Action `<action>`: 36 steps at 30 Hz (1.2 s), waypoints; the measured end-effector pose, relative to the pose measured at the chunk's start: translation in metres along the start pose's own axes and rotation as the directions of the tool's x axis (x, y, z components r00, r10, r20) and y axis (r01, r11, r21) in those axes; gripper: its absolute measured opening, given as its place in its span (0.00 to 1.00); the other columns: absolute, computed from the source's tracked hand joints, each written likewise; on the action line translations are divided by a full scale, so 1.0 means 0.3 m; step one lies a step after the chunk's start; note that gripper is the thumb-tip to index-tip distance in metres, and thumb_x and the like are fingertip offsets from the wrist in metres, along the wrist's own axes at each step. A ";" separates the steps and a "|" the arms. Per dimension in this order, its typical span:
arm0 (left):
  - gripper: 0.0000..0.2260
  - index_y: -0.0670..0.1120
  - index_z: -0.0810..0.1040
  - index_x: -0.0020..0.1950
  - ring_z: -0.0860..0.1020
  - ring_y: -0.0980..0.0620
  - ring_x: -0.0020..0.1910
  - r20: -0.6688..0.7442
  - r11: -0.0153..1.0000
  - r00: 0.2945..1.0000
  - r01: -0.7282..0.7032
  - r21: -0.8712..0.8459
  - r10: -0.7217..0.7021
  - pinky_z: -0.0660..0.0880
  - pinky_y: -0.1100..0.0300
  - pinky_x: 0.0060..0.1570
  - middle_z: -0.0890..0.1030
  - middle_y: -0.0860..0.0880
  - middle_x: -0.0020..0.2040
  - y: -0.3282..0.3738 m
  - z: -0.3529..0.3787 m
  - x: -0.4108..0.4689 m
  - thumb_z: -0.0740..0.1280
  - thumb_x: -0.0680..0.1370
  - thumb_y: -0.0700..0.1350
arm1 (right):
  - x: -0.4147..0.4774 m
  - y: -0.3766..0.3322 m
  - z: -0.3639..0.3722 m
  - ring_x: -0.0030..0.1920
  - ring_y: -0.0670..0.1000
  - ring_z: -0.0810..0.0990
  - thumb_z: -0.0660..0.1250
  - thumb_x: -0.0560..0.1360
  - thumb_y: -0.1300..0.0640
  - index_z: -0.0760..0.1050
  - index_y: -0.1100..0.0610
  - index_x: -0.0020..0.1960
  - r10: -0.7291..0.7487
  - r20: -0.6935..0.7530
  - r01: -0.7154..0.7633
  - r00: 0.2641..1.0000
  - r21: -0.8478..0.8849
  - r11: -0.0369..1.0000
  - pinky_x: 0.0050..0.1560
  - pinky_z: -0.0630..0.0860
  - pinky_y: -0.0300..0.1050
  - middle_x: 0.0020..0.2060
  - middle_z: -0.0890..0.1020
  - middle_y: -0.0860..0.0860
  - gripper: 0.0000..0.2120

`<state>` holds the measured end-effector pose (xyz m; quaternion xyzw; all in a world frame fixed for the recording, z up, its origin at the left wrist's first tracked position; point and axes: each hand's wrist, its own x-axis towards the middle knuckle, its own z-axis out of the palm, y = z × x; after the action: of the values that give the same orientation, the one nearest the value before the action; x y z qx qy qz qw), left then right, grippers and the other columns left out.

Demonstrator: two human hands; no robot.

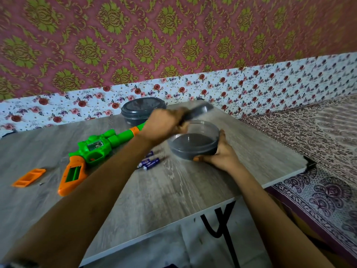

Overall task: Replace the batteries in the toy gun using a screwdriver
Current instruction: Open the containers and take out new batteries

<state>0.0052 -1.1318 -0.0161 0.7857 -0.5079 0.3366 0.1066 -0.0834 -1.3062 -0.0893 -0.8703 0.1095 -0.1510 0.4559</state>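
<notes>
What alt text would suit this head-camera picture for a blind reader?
A person's left hand holds a dark grey lid above a round grey plastic tub gripped by the right hand. A green-and-orange toy gun and purple batteries lie on the grey wood-grain table.

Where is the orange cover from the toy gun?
In the head view, the orange cover lies on the table, far left, beside the toy gun's handle, not touching it.

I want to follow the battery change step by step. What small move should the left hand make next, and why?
Probably lay the blurred grey lid down on the wooden table. The left hand holds it off the open round grey container, which the right hand grips, so neither hand is free for the purple batteries.
</notes>
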 end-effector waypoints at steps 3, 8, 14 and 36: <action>0.21 0.40 0.76 0.60 0.80 0.44 0.41 -0.108 0.862 0.873 0.439 -0.253 -0.476 0.76 0.54 0.40 0.82 0.39 0.44 -0.083 -0.054 0.014 0.57 0.77 0.53 | -0.010 0.005 -0.023 0.70 0.56 0.66 0.80 0.59 0.52 0.43 0.56 0.76 0.027 0.027 -0.027 0.999 0.015 1.000 0.69 0.64 0.49 0.72 0.65 0.55 0.59; 0.09 0.46 0.76 0.43 0.80 0.41 0.42 0.095 0.343 0.533 0.660 -0.668 -0.841 0.79 0.45 0.47 0.79 0.41 0.41 -0.171 0.034 -0.013 0.64 0.76 0.51 | -0.028 -0.013 -0.066 0.74 0.55 0.59 0.75 0.59 0.38 0.36 0.51 0.76 0.107 0.096 -0.123 0.990 0.179 0.976 0.73 0.59 0.53 0.75 0.58 0.51 0.62; 0.07 0.45 0.75 0.45 0.79 0.42 0.49 0.359 -0.165 0.246 0.571 -0.805 -0.901 0.78 0.44 0.53 0.79 0.43 0.47 -0.200 0.203 -0.005 0.63 0.77 0.48 | -0.024 -0.029 -0.080 0.66 0.53 0.71 0.67 0.74 0.50 0.59 0.57 0.73 0.106 -0.067 -0.096 0.992 0.135 0.986 0.60 0.67 0.40 0.67 0.71 0.53 0.32; 0.07 0.41 0.76 0.38 0.77 0.53 0.24 0.527 0.165 0.349 0.916 -0.364 -0.775 0.78 0.56 0.41 0.78 0.43 0.34 -0.248 0.187 -0.029 0.69 0.75 0.42 | -0.030 -0.026 -0.051 0.66 0.53 0.71 0.63 0.76 0.50 0.63 0.56 0.72 0.101 -0.086 -0.092 0.991 0.104 0.990 0.62 0.67 0.43 0.67 0.72 0.54 0.26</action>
<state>0.0913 -1.1196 -0.0508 0.8804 -0.0642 -0.0556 0.4666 -0.0969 -1.3106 -0.0761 -0.8322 0.1646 -0.1736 0.5002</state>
